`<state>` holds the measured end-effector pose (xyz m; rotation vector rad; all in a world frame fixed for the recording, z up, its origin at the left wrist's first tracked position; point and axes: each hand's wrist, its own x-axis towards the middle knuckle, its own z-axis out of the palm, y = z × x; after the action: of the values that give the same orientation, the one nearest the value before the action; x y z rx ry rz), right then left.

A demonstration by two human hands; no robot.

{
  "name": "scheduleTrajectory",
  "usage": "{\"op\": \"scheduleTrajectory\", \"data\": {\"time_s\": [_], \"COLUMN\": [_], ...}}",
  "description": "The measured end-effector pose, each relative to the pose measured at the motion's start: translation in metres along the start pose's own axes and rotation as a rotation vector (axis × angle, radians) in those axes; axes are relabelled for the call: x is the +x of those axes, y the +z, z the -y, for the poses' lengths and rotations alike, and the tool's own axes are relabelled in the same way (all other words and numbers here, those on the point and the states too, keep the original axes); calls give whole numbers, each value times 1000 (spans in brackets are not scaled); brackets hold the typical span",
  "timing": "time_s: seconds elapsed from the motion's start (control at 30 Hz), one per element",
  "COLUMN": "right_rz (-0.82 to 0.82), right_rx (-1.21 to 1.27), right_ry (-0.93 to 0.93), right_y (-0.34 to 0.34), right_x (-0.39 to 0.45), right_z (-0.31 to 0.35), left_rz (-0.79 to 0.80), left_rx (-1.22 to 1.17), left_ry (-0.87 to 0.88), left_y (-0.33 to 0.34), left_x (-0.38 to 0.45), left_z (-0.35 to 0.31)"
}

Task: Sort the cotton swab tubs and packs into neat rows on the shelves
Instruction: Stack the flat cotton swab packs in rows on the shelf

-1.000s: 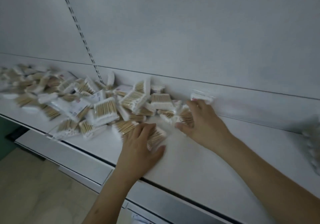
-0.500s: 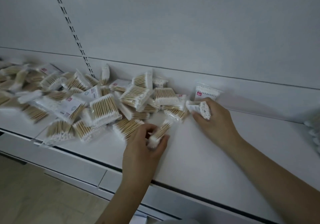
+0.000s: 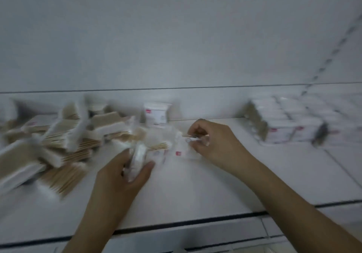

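A loose heap of cotton swab packs (image 3: 58, 141) with wooden sticks covers the left of the white shelf (image 3: 195, 190). My left hand (image 3: 121, 176) grips one pack (image 3: 138, 157) on end, thumb on its right side. My right hand (image 3: 213, 145) pinches another pack (image 3: 181, 147) with a red label, just right of the first. One pack (image 3: 155, 114) stands upright against the back wall. A neat row of stacked packs (image 3: 284, 121) fills the right of the shelf. The view is blurred.
The white back panel (image 3: 176, 37) rises behind the shelf, with a slotted upright (image 3: 331, 52) at the right. A dark seam (image 3: 176, 223) runs along the shelf's front edge. Bare shelf lies between my hands and the stacked row.
The view has swung right, bringing the stacked row into sight. Both hands have lifted their packs and brought them close together in front of the heap.
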<state>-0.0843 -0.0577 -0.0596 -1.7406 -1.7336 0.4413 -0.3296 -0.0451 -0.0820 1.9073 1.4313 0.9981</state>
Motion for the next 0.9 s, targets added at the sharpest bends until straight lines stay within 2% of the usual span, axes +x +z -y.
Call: {"op": "scheduleTrajectory", "data": {"time_s": [0.13,0.2,0.3,0.47,0.63,0.77,0.9], "right_rz": [79,33,-185,-580,-714,-616,-611], "right_rx": [2,7,52,292,240,11,-209], "right_ry": [162,228,321,444,431,386,345], "right_y": [-46,-68,-99,-133,-150,-144,-131], "right_x": [-41,-60,-89,-130,-134,-125,-131], "right_z": [-32,-47,-73,-108,-135,-161,-179], "left_rz": [145,244,360,487,454,416,330], "left_rx": [-100,-128,-185,-178,-78,-9,-26], "left_ry": [112,180,257,389,543,652,623], "left_y": [31,45,69,122,180,220,230], "left_x": [13,17,22,24,29,38,42], "left_z": [-42,-61,-90,-133,-159,-152,-139]}}
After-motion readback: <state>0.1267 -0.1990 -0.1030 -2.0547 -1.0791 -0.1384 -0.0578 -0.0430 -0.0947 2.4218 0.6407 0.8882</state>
